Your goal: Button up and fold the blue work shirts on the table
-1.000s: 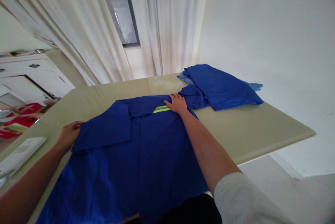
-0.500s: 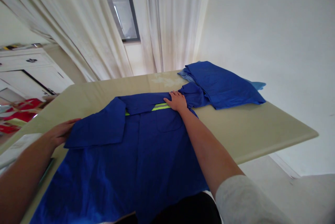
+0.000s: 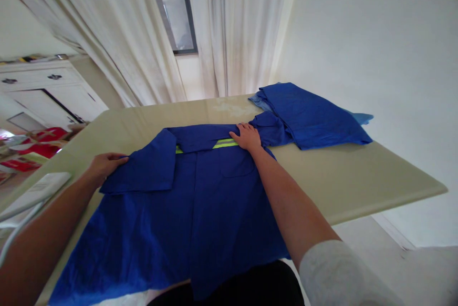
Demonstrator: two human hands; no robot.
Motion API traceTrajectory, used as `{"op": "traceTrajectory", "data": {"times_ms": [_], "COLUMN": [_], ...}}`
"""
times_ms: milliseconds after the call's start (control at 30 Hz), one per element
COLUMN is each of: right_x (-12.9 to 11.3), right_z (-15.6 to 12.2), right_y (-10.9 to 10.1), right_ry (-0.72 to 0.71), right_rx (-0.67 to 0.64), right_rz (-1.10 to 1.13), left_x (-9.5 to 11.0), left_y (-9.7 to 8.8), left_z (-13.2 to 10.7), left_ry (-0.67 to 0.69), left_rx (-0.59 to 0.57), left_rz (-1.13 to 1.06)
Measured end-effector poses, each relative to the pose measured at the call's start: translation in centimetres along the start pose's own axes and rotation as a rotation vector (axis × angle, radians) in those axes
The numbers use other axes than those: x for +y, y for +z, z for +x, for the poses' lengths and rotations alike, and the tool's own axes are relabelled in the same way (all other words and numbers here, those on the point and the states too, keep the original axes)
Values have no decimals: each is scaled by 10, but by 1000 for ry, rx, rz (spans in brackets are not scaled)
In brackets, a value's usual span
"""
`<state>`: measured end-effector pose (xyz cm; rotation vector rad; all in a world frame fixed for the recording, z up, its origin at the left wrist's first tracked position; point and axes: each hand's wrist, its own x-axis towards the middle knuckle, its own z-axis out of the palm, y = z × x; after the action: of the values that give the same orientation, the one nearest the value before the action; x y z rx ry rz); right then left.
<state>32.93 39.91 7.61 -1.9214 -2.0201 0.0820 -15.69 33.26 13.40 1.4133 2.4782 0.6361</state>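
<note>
A blue work shirt (image 3: 193, 201) with a yellow-green reflective stripe (image 3: 223, 144) lies spread across the beige table (image 3: 339, 177), its lower part hanging over the near edge. My left hand (image 3: 103, 165) grips the edge of the shirt's folded-in left sleeve (image 3: 146, 168), fingers curled on the cloth. My right hand (image 3: 246, 137) lies flat on the shirt near the collar and stripe, fingers spread, pressing the cloth down.
A pile of folded blue garments (image 3: 307, 115) sits at the table's far right. A white flat object (image 3: 32, 191) lies at the left edge. White curtains (image 3: 222, 29) and a window stand behind; a white cabinet (image 3: 46, 91) and red items are at left.
My left hand drew the sleeve outward to the left, then brought it back inward toward the shirt's middle. My right hand stayed pressed near the stripe.
</note>
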Motion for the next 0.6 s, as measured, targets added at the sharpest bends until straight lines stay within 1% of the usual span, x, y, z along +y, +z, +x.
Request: {"op": "traceTrajectory", "data": {"times_ms": [33, 67, 133, 200, 233, 267, 300, 367, 433, 500, 600], "right_x": [0, 0, -1, -1, -1, 0, 0, 1, 2, 2, 1], "right_z": [0, 0, 1, 1, 1, 2, 2, 2, 2, 2, 2], "right_y": [0, 0, 0, 0, 1, 1, 2, 2, 3, 2, 1], "right_ry": [1, 3, 8, 13, 14, 14, 12, 9, 4, 2, 9], "right_rx": [2, 2, 2, 3, 3, 2, 1, -1, 3, 9, 11], "right_rz": [2, 4, 4, 2, 2, 1, -1, -5, -12, -17, -23], "left_x": [6, 13, 33, 56, 67, 77, 87, 102, 112, 117, 117], "left_y": [2, 6, 19, 41, 54, 68, 81, 101, 112, 116, 119], "left_z": [1, 1, -2, -11, -17, -23, -29, -37, -40, -38, -34], "left_ry": [57, 147, 380, 573, 645, 687, 696, 649, 588, 567, 531], "left_rx": [-3, -8, 3, -26, -55, -92, -133, -194, -216, -164, -50], "left_rz": [83, 166, 261, 264, 273, 298, 330, 377, 384, 355, 302]}}
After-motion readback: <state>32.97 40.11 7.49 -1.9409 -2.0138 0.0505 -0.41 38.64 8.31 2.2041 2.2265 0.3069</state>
